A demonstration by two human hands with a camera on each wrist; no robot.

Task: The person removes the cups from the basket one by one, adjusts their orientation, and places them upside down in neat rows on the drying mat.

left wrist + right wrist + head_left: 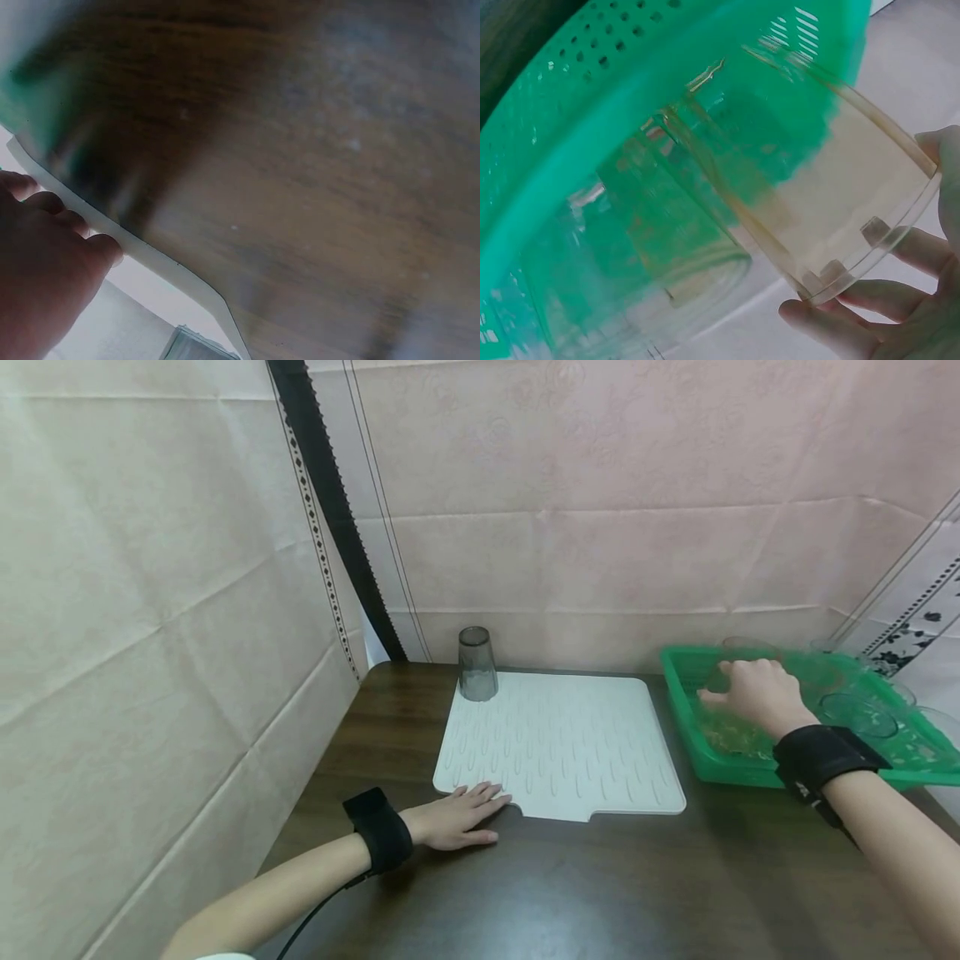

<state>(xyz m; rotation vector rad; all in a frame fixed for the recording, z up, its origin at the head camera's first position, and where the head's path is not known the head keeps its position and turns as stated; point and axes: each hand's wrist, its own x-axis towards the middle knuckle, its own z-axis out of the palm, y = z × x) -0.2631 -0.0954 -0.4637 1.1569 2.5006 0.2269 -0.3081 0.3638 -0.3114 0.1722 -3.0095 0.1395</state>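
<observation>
My right hand reaches into a green basket on the right. In the right wrist view, its thumb and fingers grip a clear, faintly amber drinking glass round one end, and the far end lies toward the basket's perforated wall. Another clear glass is beside it in the basket. My left hand lies flat with fingers extended, its fingertips at the near left edge of a white ridged drying mat. A grey tinted glass stands on the mat's far left corner.
Several more clear glasses, such as one round-rimmed glass, stand in the basket's right part. Everything rests on a dark wooden table. Fabric-covered walls rise behind and to the left. A black cable trails from the left wristband.
</observation>
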